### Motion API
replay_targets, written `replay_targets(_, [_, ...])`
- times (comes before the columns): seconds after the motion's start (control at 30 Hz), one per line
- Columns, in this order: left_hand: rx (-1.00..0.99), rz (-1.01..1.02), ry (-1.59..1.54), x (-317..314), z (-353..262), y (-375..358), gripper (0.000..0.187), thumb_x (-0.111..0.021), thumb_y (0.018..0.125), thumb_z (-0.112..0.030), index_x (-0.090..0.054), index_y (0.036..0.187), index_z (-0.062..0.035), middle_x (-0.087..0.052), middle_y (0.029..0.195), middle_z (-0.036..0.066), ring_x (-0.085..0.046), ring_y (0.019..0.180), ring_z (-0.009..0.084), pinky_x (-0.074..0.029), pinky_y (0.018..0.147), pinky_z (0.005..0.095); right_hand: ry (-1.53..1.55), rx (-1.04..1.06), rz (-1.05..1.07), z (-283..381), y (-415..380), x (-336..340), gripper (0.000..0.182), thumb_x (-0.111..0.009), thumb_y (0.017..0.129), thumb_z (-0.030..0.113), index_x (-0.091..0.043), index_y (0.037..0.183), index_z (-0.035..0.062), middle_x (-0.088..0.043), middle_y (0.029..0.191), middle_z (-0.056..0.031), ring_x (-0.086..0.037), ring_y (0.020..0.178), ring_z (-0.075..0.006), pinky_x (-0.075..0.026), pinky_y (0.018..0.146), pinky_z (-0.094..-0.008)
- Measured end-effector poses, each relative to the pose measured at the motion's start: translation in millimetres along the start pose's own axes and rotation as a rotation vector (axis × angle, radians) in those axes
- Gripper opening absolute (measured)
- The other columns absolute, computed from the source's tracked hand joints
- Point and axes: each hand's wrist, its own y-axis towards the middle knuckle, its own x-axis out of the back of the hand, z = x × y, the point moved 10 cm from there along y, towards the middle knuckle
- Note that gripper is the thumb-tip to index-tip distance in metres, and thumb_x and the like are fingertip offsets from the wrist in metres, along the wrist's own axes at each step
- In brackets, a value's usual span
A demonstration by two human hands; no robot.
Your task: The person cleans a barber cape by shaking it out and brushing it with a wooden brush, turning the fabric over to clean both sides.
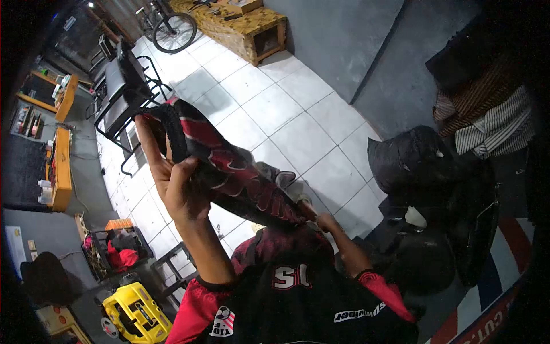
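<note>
A black and red patterned garment [240,178] stretches diagonally in front of my chest, with a dark band along its upper left end. My left hand [183,186] is raised and closed on that end, its fingers and thumb hooked around the band. Lower and to the right, my right hand [324,221] is closed by the garment's other end and seems to pinch its edge. The fingers there are small and partly hidden. Below the cloth shows the black and red shirt I wear.
Black chairs [123,80] line the left side. Below them are a crate of cloth [117,249] and a yellow toy car [137,312]. A cloth-covered table [246,26] and a bicycle [173,32] stand at the back. Dark bags [409,157] and striped fabric [495,126] fill the right.
</note>
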Motion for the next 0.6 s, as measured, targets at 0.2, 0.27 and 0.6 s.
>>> replay_targets(0.2, [0.146, 0.072, -0.155, -22, 33, -5, 0.079, -0.043, 0.063, 0.009, -0.013, 0.136, 0.0015, -0.036, 0.129, 0.023, -0.056, 0.098, 0.0215, -0.047, 0.083, 0.029, 0.821, 0.267, -0.3, 132, -106, 179, 0.033, -0.035, 0.092, 0.028, -0.049, 0.081, 0.0008, -0.05, 0.064, -0.0101, -0.051, 0.055, -0.0243, -0.042, 0.054, -0.0347])
replay_targets(0.27, [0.219, 0.099, -0.113, -35, 43, -9, 0.081, -0.045, 0.061, 0.005, -0.015, 0.136, 0.0018, -0.036, 0.13, 0.022, -0.052, 0.104, 0.0219, -0.046, 0.085, 0.0301, 1.108, 0.548, -0.307, 203, -155, 224, 0.026, -0.03, 0.094, 0.022, -0.044, 0.086, 0.0024, -0.044, 0.061, -0.0037, -0.045, 0.052, -0.0147, -0.038, 0.051, -0.0282])
replay_targets(0.6, [0.187, 0.114, -0.017, -54, 32, -3, 0.079, -0.044, 0.058, 0.003, -0.022, 0.134, 0.0034, -0.042, 0.125, 0.015, -0.048, 0.109, 0.0203, -0.041, 0.089, 0.0285, 0.264, 0.789, -0.572, 223, -87, 122, 0.036, -0.043, 0.084, 0.015, -0.044, 0.118, 0.0005, -0.059, 0.076, -0.0194, -0.061, 0.071, -0.0286, -0.047, 0.061, -0.0416])
